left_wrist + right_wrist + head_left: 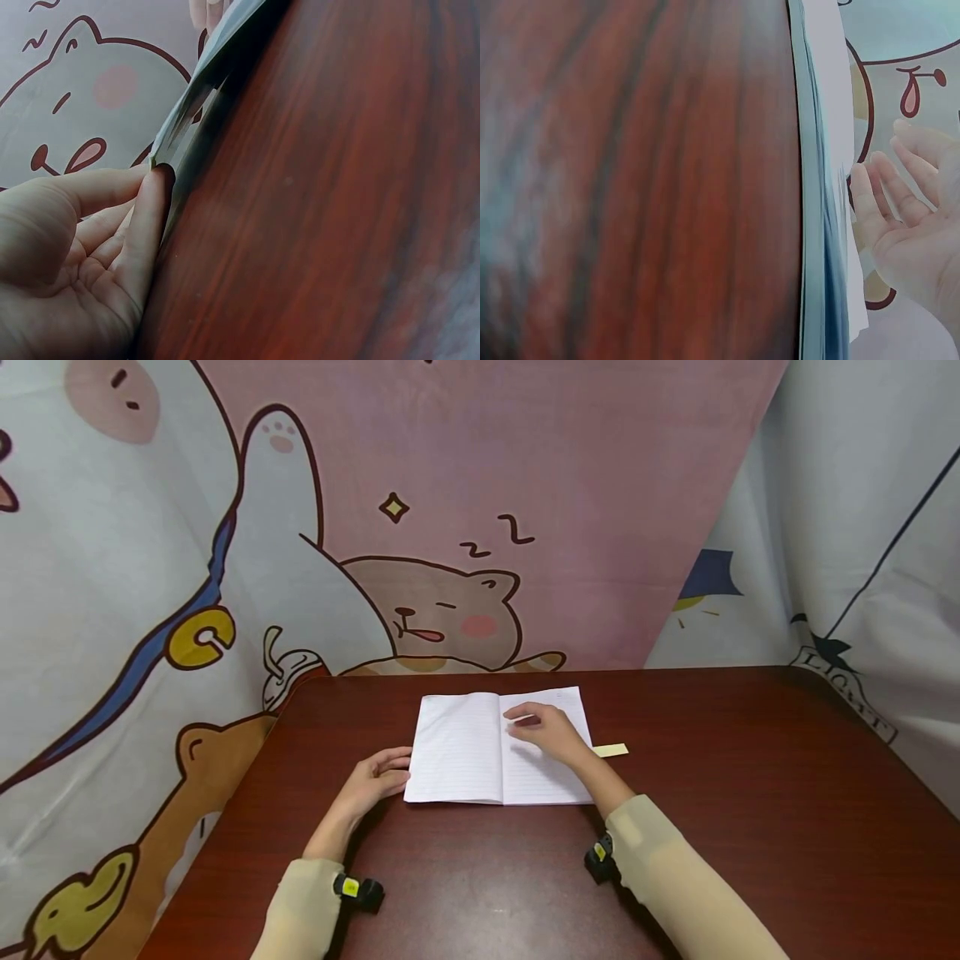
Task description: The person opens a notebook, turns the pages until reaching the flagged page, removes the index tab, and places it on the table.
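Observation:
An open notebook (457, 752) with lined white pages lies on the brown table. At its left edge, my left hand (377, 781) pinches the notebook between thumb and fingertips; the left wrist view shows the thumb (112, 186) and a finger meeting at the edge, which is slightly raised. My right hand (551, 731) hovers over the right-hand page, fingers loosely bent and apart from the thumb. In the right wrist view, that hand (915, 202) holds nothing and stands off the paper. A pale yellow paper strip (611, 750) sticks out from beneath the notebook's right side.
The wood-grain table (750, 760) extends around the notebook on every side. Behind it hangs a cartoon-printed cloth (600, 510) that meets the table's back edge. Each wrist wears a small black camera (360, 893).

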`<state>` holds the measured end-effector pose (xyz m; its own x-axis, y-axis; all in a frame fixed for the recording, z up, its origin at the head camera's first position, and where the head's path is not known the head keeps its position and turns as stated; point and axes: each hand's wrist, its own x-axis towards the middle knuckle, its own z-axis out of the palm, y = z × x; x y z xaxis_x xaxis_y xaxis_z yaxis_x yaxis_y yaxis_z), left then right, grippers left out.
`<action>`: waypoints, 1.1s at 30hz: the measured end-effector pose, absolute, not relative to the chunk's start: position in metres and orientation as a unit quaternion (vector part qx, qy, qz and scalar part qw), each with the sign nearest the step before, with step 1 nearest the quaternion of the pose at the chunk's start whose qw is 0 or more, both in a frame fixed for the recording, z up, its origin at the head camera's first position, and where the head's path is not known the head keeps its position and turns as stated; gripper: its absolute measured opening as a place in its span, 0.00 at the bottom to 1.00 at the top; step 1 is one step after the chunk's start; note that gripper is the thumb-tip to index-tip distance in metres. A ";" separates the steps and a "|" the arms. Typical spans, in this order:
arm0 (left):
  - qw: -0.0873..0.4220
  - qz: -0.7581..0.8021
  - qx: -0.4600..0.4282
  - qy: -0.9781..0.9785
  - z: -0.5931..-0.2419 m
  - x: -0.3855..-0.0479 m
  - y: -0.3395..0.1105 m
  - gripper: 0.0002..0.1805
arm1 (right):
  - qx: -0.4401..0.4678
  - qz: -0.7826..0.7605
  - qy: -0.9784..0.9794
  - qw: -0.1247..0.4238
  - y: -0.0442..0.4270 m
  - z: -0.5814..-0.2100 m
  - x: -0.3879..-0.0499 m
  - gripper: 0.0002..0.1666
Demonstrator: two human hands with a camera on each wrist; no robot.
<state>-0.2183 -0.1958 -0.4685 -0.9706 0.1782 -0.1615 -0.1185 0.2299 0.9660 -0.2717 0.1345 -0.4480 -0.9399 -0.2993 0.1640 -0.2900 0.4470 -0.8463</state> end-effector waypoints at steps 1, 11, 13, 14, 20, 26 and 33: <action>0.120 0.621 0.019 0.775 -0.468 -0.218 -0.196 0.27 | -0.171 -0.497 0.851 0.002 0.135 -0.448 -0.272 0.17; 0.122 0.621 0.015 0.774 -0.467 -0.217 -0.196 0.27 | -0.158 -0.505 0.849 -0.003 0.145 -0.447 -0.274 0.18; 0.122 0.621 0.014 0.774 -0.467 -0.217 -0.196 0.27 | -0.157 -0.505 0.849 -0.005 0.147 -0.446 -0.274 0.18; 0.122 0.621 0.014 0.774 -0.467 -0.217 -0.196 0.27 | -0.157 -0.503 0.850 -0.007 0.148 -0.446 -0.274 0.18; 0.122 0.621 0.014 0.774 -0.468 -0.217 -0.197 0.27 | -0.155 -0.499 0.852 -0.015 0.154 -0.447 -0.277 0.18; 0.122 0.623 0.016 0.773 -0.468 -0.218 -0.196 0.27 | -0.145 -0.500 0.853 -0.022 0.159 -0.444 -0.276 0.18; 0.119 0.626 0.019 0.771 -0.469 -0.219 -0.195 0.26 | -0.138 -0.502 0.853 -0.025 0.165 -0.443 -0.276 0.18</action>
<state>-0.2189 -0.1953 -0.4688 -0.9712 0.1781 -0.1586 -0.1186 0.2163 0.9691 -0.2764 0.1648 -0.4427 -0.9605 -0.2109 0.1814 -0.2610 0.4575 -0.8500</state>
